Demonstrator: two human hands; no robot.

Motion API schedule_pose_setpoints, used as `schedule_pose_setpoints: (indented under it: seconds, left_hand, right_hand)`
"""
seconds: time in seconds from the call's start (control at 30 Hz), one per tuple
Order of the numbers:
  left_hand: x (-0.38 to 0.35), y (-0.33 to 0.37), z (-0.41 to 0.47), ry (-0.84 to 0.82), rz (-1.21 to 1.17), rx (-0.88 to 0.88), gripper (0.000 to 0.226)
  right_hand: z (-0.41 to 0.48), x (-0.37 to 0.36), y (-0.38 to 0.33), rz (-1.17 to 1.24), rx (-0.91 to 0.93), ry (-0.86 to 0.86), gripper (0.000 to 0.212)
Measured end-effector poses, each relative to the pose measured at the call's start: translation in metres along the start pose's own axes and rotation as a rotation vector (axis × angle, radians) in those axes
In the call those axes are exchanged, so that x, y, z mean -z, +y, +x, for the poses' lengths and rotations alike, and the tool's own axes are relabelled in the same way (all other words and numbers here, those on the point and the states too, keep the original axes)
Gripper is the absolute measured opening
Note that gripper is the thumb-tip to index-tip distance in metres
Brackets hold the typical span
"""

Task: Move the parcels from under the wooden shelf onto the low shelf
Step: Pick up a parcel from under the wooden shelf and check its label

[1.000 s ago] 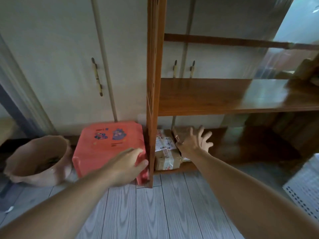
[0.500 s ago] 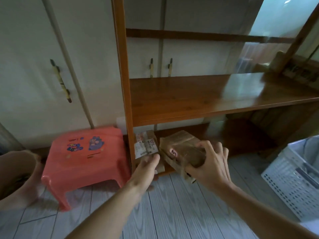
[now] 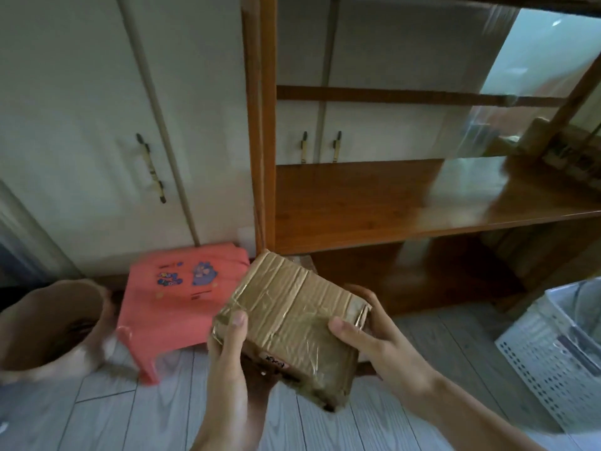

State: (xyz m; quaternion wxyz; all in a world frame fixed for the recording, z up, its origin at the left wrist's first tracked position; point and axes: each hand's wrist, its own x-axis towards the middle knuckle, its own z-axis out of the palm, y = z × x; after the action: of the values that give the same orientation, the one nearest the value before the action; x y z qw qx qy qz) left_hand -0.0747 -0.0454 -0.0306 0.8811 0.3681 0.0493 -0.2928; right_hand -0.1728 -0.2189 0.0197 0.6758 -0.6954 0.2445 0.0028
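Note:
A brown cardboard parcel, wrapped in clear tape, is held above the floor in front of the wooden shelf unit. My left hand grips its near left corner, thumb on top. My right hand holds its right end, thumb on top and fingers behind. The parcel tilts, near edge lower. The low shelf board lies just beyond and above it. The bottom board under that shelf is dark; another parcel barely shows behind the held one.
A pink plastic stool stands on the floor left of the shelf post. A brown round basket sits at far left. A white perforated crate stands at right. White cabinet doors are behind.
My right hand reached under the shelf, took the brown parcel and drew it out. My left hand left the stool and joined on the parcel; both now hold it closer to me.

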Motion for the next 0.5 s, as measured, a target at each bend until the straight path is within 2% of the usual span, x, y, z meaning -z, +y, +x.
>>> schedule_pose_setpoints:
  seconds: [0.03,0.13,0.27,0.33,0.4,0.43,0.5]
  left_hand:
    - [0.005,0.009,-0.005,-0.019,-0.030,-0.031,0.100]
    - [0.018,0.047,-0.019,-0.074,-0.097,-0.076,0.098]
    - [0.032,0.085,-0.038,-0.141,0.206,-0.173,0.106]
    - [0.038,0.088,-0.050,-0.154,0.315,-0.205,0.107]
    - [0.041,0.093,-0.059,-0.088,0.336,-0.274,0.092]
    - [0.041,0.096,-0.062,-0.051,0.353,-0.310,0.082]
    - [0.036,0.101,-0.067,-0.025,0.433,-0.362,0.067]
  right_hand:
    - [0.005,-0.014,-0.006,0.144,-0.033,-0.050,0.072]
    - [0.017,-0.052,-0.017,0.331,-0.010,-0.072,0.061]
    - [0.028,-0.103,-0.021,0.547,0.008,-0.206,0.057]
    - [0.028,-0.125,-0.019,0.428,0.070,-0.242,0.049]
    - [0.029,-0.136,-0.018,0.232,0.169,-0.170,0.042]
    - [0.031,-0.137,-0.018,0.160,0.229,-0.133,0.047]
    - [0.033,-0.132,-0.019,0.078,0.341,-0.100,0.072]
